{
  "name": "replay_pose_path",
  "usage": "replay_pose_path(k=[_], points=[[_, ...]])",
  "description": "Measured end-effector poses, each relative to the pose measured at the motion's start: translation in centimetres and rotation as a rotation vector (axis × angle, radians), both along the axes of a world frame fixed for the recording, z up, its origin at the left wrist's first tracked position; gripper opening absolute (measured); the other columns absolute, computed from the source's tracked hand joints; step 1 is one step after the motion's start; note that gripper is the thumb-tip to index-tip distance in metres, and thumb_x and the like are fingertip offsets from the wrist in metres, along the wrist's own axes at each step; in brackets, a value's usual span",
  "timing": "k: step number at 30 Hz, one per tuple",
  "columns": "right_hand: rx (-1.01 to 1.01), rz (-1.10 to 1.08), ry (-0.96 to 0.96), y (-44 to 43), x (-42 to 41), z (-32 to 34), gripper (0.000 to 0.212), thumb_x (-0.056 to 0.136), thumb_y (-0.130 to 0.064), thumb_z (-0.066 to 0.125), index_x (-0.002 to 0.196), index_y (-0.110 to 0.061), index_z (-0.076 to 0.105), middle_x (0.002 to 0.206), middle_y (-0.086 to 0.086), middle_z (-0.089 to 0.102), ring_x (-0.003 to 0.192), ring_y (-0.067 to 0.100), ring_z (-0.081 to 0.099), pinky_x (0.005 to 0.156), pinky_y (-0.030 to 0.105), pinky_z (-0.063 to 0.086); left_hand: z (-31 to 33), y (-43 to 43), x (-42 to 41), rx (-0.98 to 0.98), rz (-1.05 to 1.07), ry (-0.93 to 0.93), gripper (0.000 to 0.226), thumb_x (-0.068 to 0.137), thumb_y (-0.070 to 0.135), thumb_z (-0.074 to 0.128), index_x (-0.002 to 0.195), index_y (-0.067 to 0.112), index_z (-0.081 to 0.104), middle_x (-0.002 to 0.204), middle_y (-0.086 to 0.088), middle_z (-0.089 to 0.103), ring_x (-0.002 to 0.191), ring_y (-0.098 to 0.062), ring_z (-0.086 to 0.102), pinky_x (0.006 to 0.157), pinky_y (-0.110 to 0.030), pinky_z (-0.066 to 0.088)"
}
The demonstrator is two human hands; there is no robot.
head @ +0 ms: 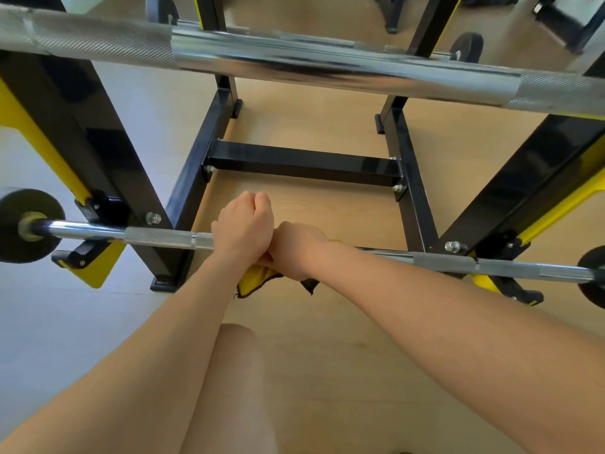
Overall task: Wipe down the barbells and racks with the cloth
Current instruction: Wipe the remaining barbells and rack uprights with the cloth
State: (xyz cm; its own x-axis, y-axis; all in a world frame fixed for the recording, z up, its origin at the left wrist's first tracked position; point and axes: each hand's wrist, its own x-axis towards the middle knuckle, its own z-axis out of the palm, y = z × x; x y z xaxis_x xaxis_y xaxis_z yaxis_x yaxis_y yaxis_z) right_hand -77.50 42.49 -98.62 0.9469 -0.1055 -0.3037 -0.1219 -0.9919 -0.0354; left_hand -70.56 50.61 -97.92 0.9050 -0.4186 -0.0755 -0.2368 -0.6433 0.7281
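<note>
A chrome lower barbell [163, 236] lies across the black and yellow rack [98, 178], low and near me. My left hand [244, 226] is closed around its middle. My right hand [294, 249] sits right beside it on the bar, closed on a yellow cloth [253, 281] with a dark edge. The cloth hangs below both hands and is mostly hidden by them. A second, thicker upper barbell [294, 57] rests higher on the rack, close to the camera.
Black weight plates sit on the lower bar's ends, left plate [26, 224] and right plate [594, 276]. A black crossbeam [304, 162] joins the rack's floor rails. My knee [235, 371] is below the hands. Wooden floor lies under the rack, with more equipment behind.
</note>
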Motion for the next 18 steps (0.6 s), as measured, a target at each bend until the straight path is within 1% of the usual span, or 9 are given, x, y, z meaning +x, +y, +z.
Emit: replay_pose_path(k=[2, 3, 5, 8, 11, 12, 13, 15, 18], points=[[0.094, -0.039, 0.0, -2.3, -2.1, -0.3, 0.024, 0.108, -0.043, 0.049, 0.12, -0.022, 0.048, 0.081, 0.0, 0.058, 0.065, 0.019, 0.058, 0.056, 0.037, 0.052, 0.3, -0.6, -0.6, -0.099, -0.005, -0.022, 0.035, 0.107, 0.031, 0.038, 0.092, 0.016, 0.065, 0.089, -0.002, 0.064, 0.088, -0.018, 0.062, 0.085, -0.039, 0.056], [0.119, -0.054, -0.016, -3.7, -3.7, -0.1, 0.022, 0.106, -0.043, 0.051, 0.118, -0.025, 0.045, 0.082, -0.001, 0.06, 0.067, 0.02, 0.061, 0.058, 0.038, 0.055, 0.5, -1.1, -1.1, -0.115, -0.034, -0.036, 0.034, 0.107, 0.029, 0.039, 0.092, 0.015, 0.066, 0.087, -0.002, 0.064, 0.086, -0.017, 0.062, 0.082, -0.037, 0.058], [0.101, -0.051, -0.062, -6.4, -7.4, 0.1, 0.019, 0.103, -0.036, 0.056, 0.113, -0.029, 0.042, 0.083, -0.004, 0.059, 0.067, 0.016, 0.061, 0.055, 0.033, 0.052, 0.9, -2.3, -2.4, -0.134, -0.115, -0.007, 0.033, 0.108, 0.027, 0.041, 0.094, 0.013, 0.068, 0.088, -0.002, 0.064, 0.087, -0.017, 0.062, 0.079, -0.036, 0.06], [0.027, -0.082, -0.032, -10.2, -12.2, 0.9, 0.025, 0.098, -0.035, 0.063, 0.106, -0.033, 0.04, 0.078, -0.013, 0.053, 0.064, 0.005, 0.054, 0.054, 0.024, 0.045, 1.1, -4.1, -4.5, -0.129, -0.276, 0.032, 0.035, 0.109, 0.024, 0.039, 0.097, 0.012, 0.069, 0.092, -0.002, 0.066, 0.091, -0.018, 0.062, 0.078, -0.034, 0.059], [0.022, -0.243, 0.06, -13.8, -16.5, 1.6, 0.023, 0.094, -0.044, 0.066, 0.1, -0.033, 0.047, 0.077, -0.013, 0.059, 0.069, 0.01, 0.064, 0.06, 0.027, 0.053, 0.9, -5.0, -5.2, -0.082, -0.404, 0.06, 0.036, 0.112, 0.023, 0.036, 0.102, 0.013, 0.069, 0.094, 0.001, 0.065, 0.092, -0.013, 0.059, 0.08, -0.029, 0.053], [0.014, -0.3, 0.071, -14.5, -17.4, 1.6, 0.022, 0.093, -0.046, 0.066, 0.098, -0.033, 0.049, 0.078, -0.012, 0.061, 0.07, 0.01, 0.065, 0.06, 0.027, 0.053, 0.9, -4.9, -5.0, -0.064, -0.42, 0.056, 0.036, 0.112, 0.024, 0.036, 0.102, 0.014, 0.069, 0.094, 0.001, 0.066, 0.092, -0.012, 0.059, 0.08, -0.029, 0.052], [-0.011, -0.335, 0.077, -15.0, -18.0, 1.4, 0.022, 0.093, -0.048, 0.066, 0.096, -0.033, 0.05, 0.077, -0.011, 0.062, 0.069, 0.009, 0.065, 0.06, 0.026, 0.052, 0.7, -4.8, -4.5, -0.057, -0.415, 0.046, 0.037, 0.111, 0.024, 0.036, 0.102, 0.014, 0.07, 0.094, 0.001, 0.066, 0.092, -0.012, 0.059, 0.079, -0.027, 0.051], [-0.093, -0.317, 0.107, -15.2, -17.8, 1.4, 0.027, 0.094, -0.053, 0.064, 0.096, -0.03, 0.05, 0.077, -0.01, 0.062, 0.066, 0.006, 0.062, 0.058, 0.024, 0.049, 0.5, -4.2, -3.1, -0.069, -0.357, 0.029, 0.037, 0.11, 0.023, 0.035, 0.101, 0.013, 0.07, 0.094, -0.001, 0.067, 0.091, -0.013, 0.06, 0.073, -0.024, 0.047], [-0.228, -0.143, 0.119, -13.8, -15.9, 1.6, 0.034, 0.099, -0.056, 0.058, 0.109, -0.024, 0.05, 0.084, -0.008, 0.063, 0.067, 0.009, 0.063, 0.061, 0.025, 0.056, 0.3, -3.0, -1.1, -0.097, -0.228, 0.007, 0.036, 0.109, 0.024, 0.036, 0.101, 0.013, 0.069, 0.094, -0.003, 0.067, 0.092, -0.014, 0.06, 0.072, -0.023, 0.045]])
